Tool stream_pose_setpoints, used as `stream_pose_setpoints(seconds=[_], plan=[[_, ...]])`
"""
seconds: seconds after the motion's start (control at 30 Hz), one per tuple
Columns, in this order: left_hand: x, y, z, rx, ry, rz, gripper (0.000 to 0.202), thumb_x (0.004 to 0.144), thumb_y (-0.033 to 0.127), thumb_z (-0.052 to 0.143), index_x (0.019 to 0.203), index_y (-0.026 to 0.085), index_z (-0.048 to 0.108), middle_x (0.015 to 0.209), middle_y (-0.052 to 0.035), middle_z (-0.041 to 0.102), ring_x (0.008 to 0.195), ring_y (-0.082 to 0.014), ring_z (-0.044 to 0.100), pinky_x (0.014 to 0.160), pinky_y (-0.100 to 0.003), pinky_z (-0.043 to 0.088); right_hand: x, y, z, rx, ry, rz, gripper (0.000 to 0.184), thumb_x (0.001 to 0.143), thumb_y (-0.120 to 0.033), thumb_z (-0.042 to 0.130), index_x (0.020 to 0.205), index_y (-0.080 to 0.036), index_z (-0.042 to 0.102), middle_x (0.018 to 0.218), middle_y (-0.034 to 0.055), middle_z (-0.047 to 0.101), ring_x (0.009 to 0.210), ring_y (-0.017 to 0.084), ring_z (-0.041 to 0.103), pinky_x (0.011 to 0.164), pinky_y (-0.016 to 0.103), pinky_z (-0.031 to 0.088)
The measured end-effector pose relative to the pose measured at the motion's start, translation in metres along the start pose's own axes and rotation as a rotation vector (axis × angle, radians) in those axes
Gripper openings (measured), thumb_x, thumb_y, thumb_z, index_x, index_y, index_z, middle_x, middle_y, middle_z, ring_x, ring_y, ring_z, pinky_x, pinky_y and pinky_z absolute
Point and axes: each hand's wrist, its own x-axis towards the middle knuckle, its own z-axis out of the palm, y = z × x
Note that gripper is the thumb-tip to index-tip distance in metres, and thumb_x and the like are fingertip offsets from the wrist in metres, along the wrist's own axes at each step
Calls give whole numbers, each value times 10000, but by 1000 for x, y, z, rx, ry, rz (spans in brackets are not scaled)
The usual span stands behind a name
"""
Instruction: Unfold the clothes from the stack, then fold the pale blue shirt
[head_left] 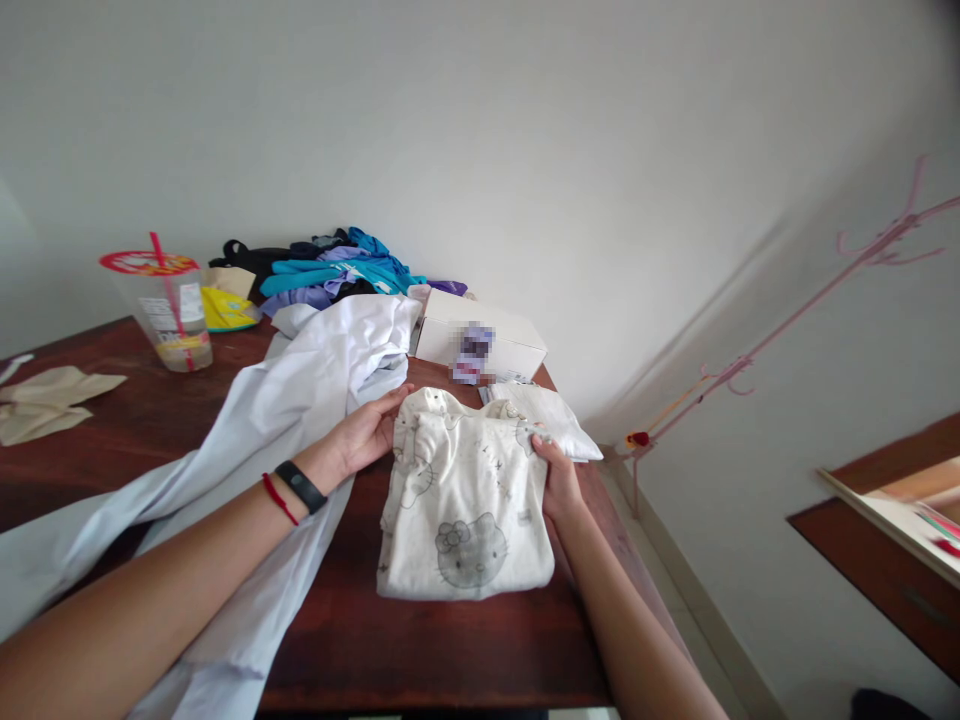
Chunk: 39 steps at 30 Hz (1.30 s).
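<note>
A folded white garment with grey cartoon cat prints is held up in front of me over the dark wooden table. My right hand grips its right edge, thumb on the front and the other fingers behind. At the upper left edge my left hand is closed on the cloth, its fingertips partly hidden behind it. A long white cloth lies crumpled under and beside my left forearm. Just beyond the garment rests another folded white cloth.
Behind stands a white box, with a heap of blue, purple and black clothes to its left. A plastic cup with a red straw stands at left near crumpled brown paper. A pink coat rack leans in view at right.
</note>
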Motion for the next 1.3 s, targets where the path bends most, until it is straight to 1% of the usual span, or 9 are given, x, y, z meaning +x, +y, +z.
stream_pose_setpoints(seconds=[0.23,0.43,0.53,0.63,0.73,0.8,0.93,1.1,1.3], plan=[[6,-8,-8,173,1,-93,226,760,153,762,977,178,702,919,-31,750,817,-185,679,822,-293,522,-4,-4,1,-54,-23,-34,225,718,-340,789,874,-272,642,783,-10,677,772,251,642,786,393,518],[-1,-12,-7,371,-1,-171,334,782,448,759,1023,230,685,892,-27,748,811,-219,690,788,-328,523,-5,-5,2,-65,-32,-23,198,728,-347,769,861,-282,638,794,-14,677,820,268,649,806,406,518],[-9,-14,-3,475,-35,-157,477,719,350,820,1169,288,673,996,-24,760,883,-227,704,822,-330,519,-5,-4,3,-56,-34,-20,211,718,-348,775,861,-278,638,806,-8,686,872,288,663,827,418,518],[-13,-16,1,576,-25,-90,581,687,288,833,1245,307,673,1113,-44,757,983,-260,701,838,-344,516,-5,-4,4,-43,-33,-11,223,708,-347,788,851,-268,637,811,0,693,894,298,672,834,423,524],[-13,-17,4,643,-27,43,520,688,290,818,1200,271,728,1226,-54,734,1131,-281,655,929,-345,484,-5,-5,4,-45,-36,4,217,715,-356,789,841,-267,636,821,-1,703,901,300,680,827,423,530],[-11,-17,5,678,-45,111,382,682,287,795,1058,220,786,1170,-65,757,1119,-299,651,965,-360,463,-5,-5,4,-52,-37,8,215,719,-363,792,840,-268,641,817,-3,710,897,300,685,821,422,533],[-9,-15,5,730,-36,181,175,660,266,717,783,166,791,890,-71,786,929,-309,683,893,-395,479,-4,-5,4,-70,-14,8,241,730,-384,814,878,-258,672,824,11,729,871,298,694,817,425,536],[-10,-13,5,748,33,296,227,672,255,666,844,172,788,921,-53,785,962,-288,678,838,-347,485,-1,-3,8,-120,-19,-35,278,764,-429,833,914,-241,694,866,36,742,817,268,688,776,400,529],[-1,-13,-3,811,70,389,209,675,199,627,811,165,782,887,-53,769,925,-269,670,865,-334,473,1,2,11,-185,5,-122,240,770,-374,851,848,-231,674,783,-11,701,705,176,620,693,313,483]])
